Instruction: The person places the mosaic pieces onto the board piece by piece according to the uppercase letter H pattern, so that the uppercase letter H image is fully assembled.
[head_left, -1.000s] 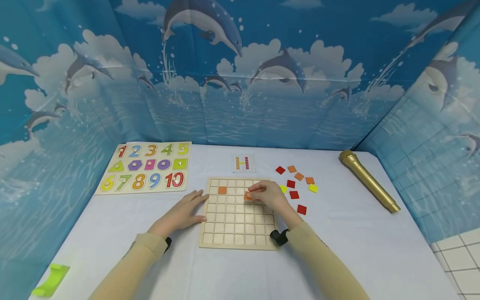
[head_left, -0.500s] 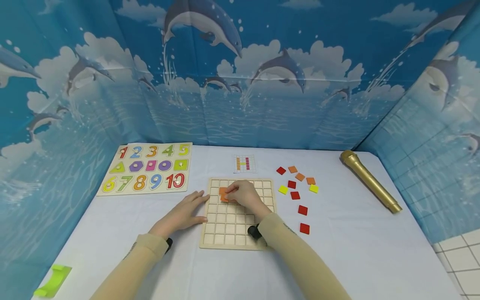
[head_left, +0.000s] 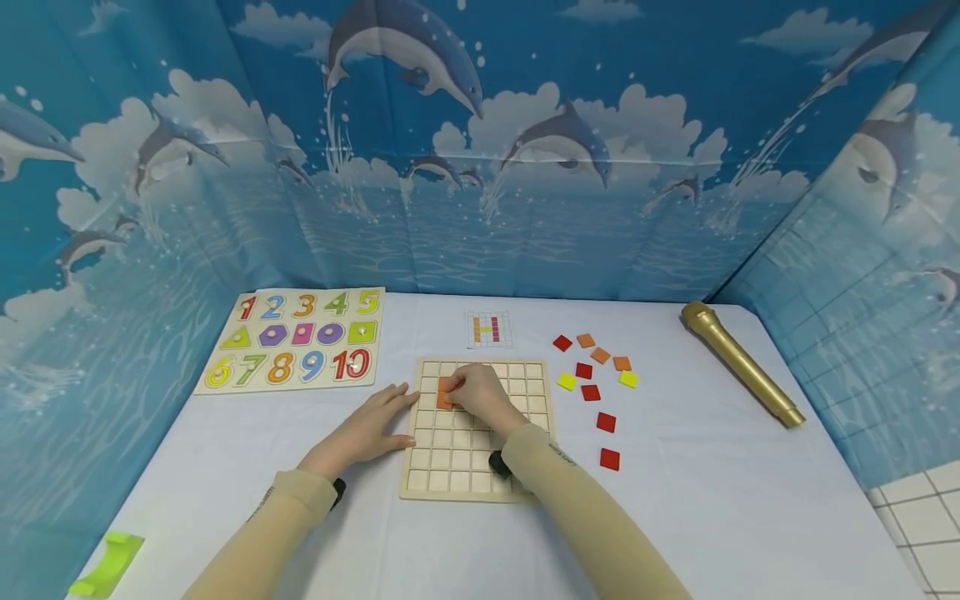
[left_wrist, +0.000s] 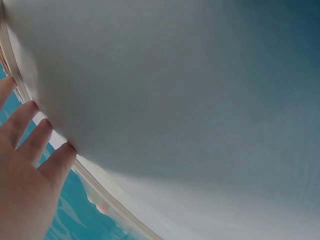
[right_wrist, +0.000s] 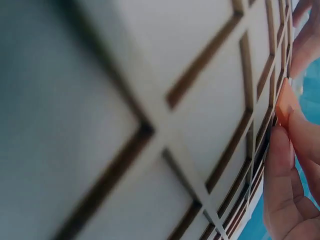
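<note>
A wooden grid board (head_left: 442, 497) lies on the white table. The left hand (head_left: 363, 429) rests with spread fingers against its left edge; the left wrist view also has this hand (left_wrist: 27, 175) touching the rim. Over the board's upper left part, the right hand (head_left: 480, 397) pinches an orange tile (head_left: 443, 401) at the grid, just below another orange tile (head_left: 444, 383). In the right wrist view, thumb and finger of the right hand (right_wrist: 292, 170) hold the orange tile (right_wrist: 286, 102) at the board's surface. The fingers partly hide the tiles.
Several red (head_left: 610, 459), orange (head_left: 600, 355) and yellow (head_left: 627, 379) tiles lie right of the board. A pattern card (head_left: 489, 330) sits behind it. A number puzzle (head_left: 288, 382) is at left, a golden microphone (head_left: 742, 365) at right, a green piece (head_left: 108, 567) front left.
The right hand has moved left across the board with an orange tile, bringing it below the other orange tile and lining it up there. The left hand has stayed in place.
</note>
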